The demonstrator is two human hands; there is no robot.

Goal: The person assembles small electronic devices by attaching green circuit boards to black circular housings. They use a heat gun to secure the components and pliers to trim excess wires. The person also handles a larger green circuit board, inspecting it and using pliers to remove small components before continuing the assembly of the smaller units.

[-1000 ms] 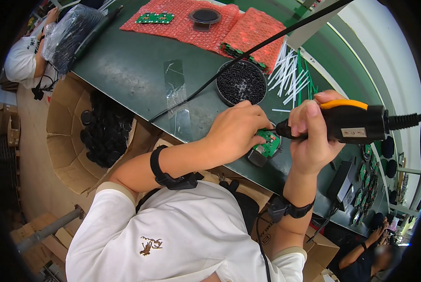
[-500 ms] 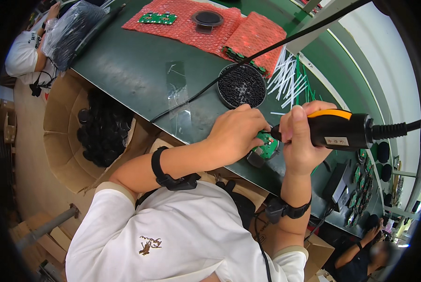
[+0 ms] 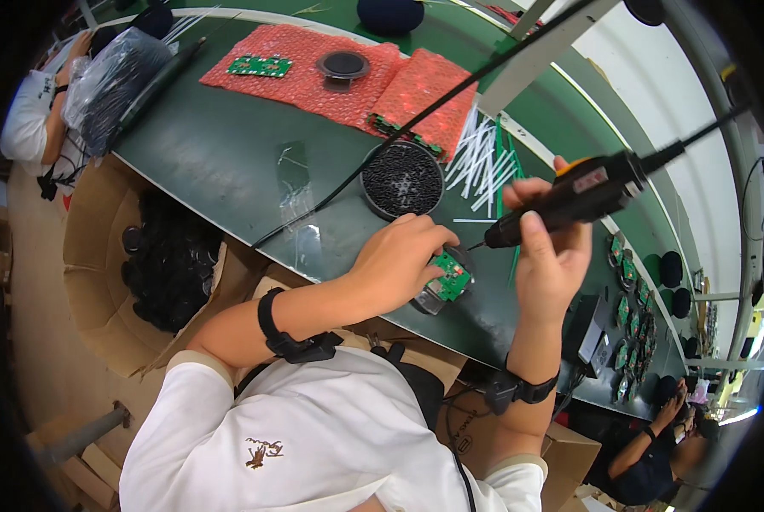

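My left hand (image 3: 403, 263) is closed on the edge of a small black round housing (image 3: 429, 300) with a green circuit board (image 3: 452, 277) on it. The fingers partly cover both. In my right hand (image 3: 554, 256) is a black electric screwdriver (image 3: 569, 200) with an orange strip, its thin bit pointing left. The bit's tip shows just off the right side of the housing, above the board. A round dish of small black screws (image 3: 403, 181) stands just beyond my left hand.
Red bubble wrap (image 3: 305, 68) holds a green board (image 3: 260, 66) and a round black part (image 3: 344, 68). White strips (image 3: 484, 162) lie right of the dish. A cable (image 3: 373, 166) crosses the table. Several boards (image 3: 629, 316) line the right; a carton of black parts (image 3: 100, 247) stands left.
My right hand has lifted the screwdriver up and right, so its bit has come away from the board. My left hand still holds the housing. The whole view has shifted slightly.
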